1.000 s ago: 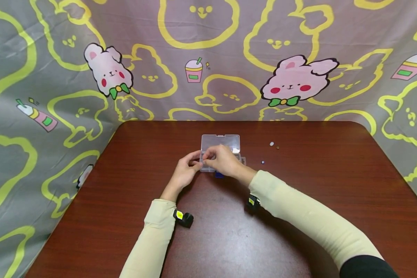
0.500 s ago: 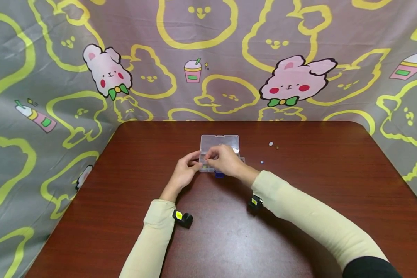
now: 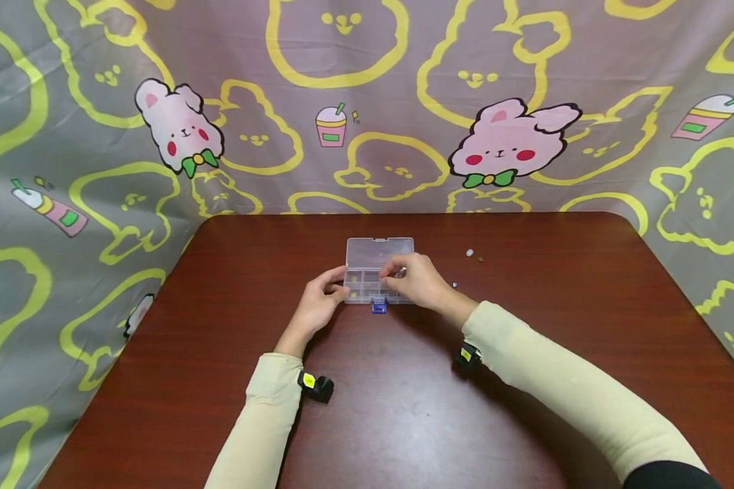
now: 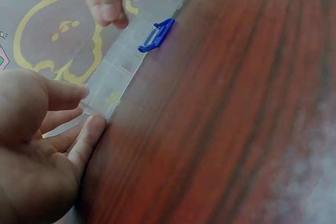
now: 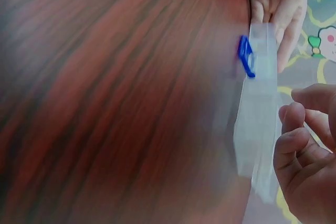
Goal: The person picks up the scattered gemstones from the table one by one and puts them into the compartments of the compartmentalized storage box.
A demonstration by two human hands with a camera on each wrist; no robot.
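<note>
I see the left hand (image 3: 314,305) clamping the open box (image 3: 359,301) on the table (image 3: 379,394), the right hand (image 3: 417,278) above it, fingers curled, whether loaded I can't tell, whose bump could spill the yellow bits (image 3: 353,294)

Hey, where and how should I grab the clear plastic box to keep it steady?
I'd grip the clear plastic box by its left end, coming from the left, about where the left hand holds it. That short end looks narrow enough to pinch, while the open lid rises at the back and the blue latch juts from the front.
</note>
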